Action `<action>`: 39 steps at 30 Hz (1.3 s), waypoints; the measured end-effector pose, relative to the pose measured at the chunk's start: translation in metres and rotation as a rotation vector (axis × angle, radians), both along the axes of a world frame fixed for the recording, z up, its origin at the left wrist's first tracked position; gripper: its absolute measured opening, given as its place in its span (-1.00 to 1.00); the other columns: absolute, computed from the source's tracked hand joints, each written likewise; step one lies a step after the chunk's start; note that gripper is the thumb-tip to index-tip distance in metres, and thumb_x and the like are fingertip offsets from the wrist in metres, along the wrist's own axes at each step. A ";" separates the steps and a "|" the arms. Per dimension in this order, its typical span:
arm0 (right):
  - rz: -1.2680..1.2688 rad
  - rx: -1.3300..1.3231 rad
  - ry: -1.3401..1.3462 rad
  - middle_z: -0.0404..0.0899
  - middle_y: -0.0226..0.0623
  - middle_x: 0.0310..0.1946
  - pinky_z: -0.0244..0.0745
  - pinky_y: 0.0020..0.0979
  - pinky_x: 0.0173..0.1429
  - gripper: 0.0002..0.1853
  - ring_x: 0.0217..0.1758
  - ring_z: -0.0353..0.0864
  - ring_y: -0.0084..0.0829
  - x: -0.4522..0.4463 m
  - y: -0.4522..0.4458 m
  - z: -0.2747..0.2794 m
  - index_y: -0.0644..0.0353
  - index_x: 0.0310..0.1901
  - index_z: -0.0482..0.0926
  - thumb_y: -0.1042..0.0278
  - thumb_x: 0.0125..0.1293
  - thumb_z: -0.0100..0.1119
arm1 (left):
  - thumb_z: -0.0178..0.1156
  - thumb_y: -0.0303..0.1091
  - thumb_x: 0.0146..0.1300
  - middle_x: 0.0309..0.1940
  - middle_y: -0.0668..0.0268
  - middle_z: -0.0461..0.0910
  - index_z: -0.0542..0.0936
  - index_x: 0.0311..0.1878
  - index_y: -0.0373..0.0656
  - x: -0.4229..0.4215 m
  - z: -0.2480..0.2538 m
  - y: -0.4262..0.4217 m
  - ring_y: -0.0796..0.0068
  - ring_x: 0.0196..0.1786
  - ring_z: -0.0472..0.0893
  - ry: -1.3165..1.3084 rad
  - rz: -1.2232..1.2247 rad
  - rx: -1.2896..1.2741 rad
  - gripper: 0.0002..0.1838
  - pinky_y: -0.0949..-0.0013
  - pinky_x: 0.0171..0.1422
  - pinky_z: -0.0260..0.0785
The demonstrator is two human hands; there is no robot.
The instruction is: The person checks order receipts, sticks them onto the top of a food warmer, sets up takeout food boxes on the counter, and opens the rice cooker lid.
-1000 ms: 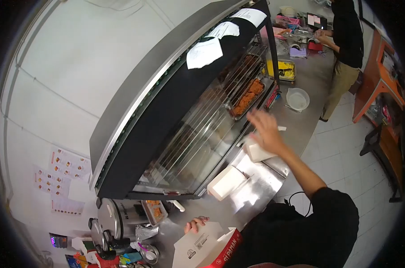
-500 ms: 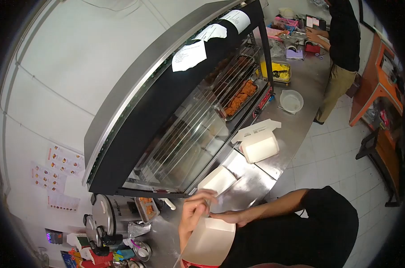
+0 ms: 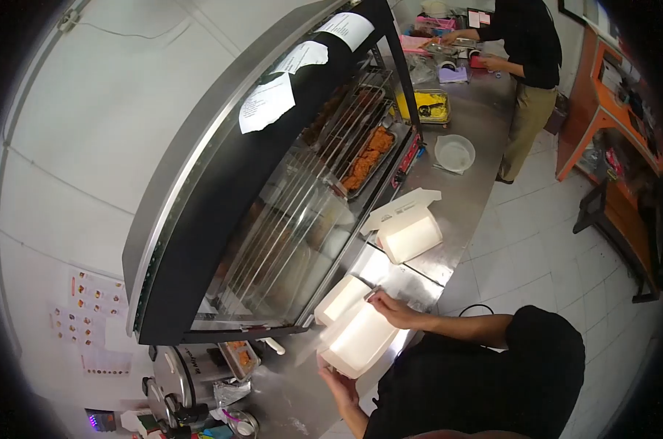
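A white paper takeaway box (image 3: 364, 338) with its lid up is between my two hands, over the steel counter. My right hand (image 3: 393, 311) pinches its far upper corner. Fingers of my left hand (image 3: 341, 388) are closed on the lower corner, partly hidden by the box. A thin flap on its left side is smeared by motion. Touching or just behind it is a second open white box (image 3: 340, 298). Farther up the counter stands a third white box (image 3: 413, 238) with its printed lid folded back. The insides that show look white and bare.
A glass food warmer (image 3: 273, 241) with trays of fried food (image 3: 368, 161) runs along the counter (image 3: 477, 139). Beyond are a white bowl (image 3: 454, 154), a yellow tray (image 3: 428, 107) and another person (image 3: 529, 66). A large steel cooker (image 3: 189, 373) and tongs-like white handle (image 3: 274, 346) lie lower left.
The held box has moved up and away from my body toward the other boxes. My hands, close together before, are now apart at opposite corners. The view has shifted; the other person's arms moved.
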State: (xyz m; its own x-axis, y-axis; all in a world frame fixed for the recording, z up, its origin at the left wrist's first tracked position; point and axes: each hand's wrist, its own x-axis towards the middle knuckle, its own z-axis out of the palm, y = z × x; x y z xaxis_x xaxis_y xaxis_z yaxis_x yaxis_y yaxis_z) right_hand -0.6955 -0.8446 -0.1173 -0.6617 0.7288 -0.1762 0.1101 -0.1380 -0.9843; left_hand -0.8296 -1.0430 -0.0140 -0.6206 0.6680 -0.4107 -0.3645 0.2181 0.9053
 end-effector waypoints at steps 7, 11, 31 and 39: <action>-0.042 0.155 0.219 0.55 -0.16 -0.14 0.52 -0.29 -0.01 -0.58 -0.10 0.62 -0.36 -0.001 -0.010 0.018 0.23 0.16 0.30 0.18 0.47 0.17 | -0.41 0.52 0.39 0.51 0.25 0.19 0.06 0.58 0.21 0.004 -0.002 0.026 0.05 0.47 0.32 -0.054 0.218 0.144 -0.14 -0.20 0.35 0.34; -0.259 0.122 0.409 0.54 -0.23 -0.21 0.54 -0.46 -0.20 -0.62 -0.23 0.59 -0.52 0.018 -0.022 0.059 0.22 0.08 0.40 0.37 0.34 0.34 | -0.45 0.50 0.40 0.53 0.27 0.16 0.07 0.58 0.20 0.012 -0.021 0.028 -0.01 0.50 0.25 -0.184 0.285 0.186 -0.15 -0.33 0.38 0.26; -0.194 0.423 0.293 0.50 -0.32 -0.05 0.56 -0.54 -0.19 -0.89 -0.16 0.61 -0.59 0.027 -0.001 0.046 0.28 -0.15 0.52 0.51 0.38 0.25 | -0.42 0.24 0.57 0.45 0.05 0.24 0.14 0.50 -0.27 0.021 -0.050 0.031 0.12 0.45 0.32 0.151 0.356 0.214 -0.23 0.11 0.49 0.23; -0.030 0.149 0.234 0.59 -0.33 -0.06 0.47 -0.43 0.04 -0.83 -0.04 0.53 -0.57 0.019 -0.010 0.022 0.24 -0.04 0.47 0.31 0.54 0.06 | -0.40 0.19 0.59 0.46 0.05 0.22 0.09 0.51 -0.25 0.027 -0.039 0.018 0.13 0.47 0.29 0.291 0.468 0.044 -0.27 0.14 0.54 0.15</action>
State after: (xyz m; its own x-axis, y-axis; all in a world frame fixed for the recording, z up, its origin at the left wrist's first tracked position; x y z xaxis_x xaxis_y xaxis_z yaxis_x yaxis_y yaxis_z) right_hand -0.6762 -0.8547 -0.0956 -0.6494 0.7552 0.0893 -0.1246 0.0102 -0.9922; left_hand -0.8025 -1.0247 -0.0533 -0.9390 0.3066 -0.1560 -0.1470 0.0523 0.9878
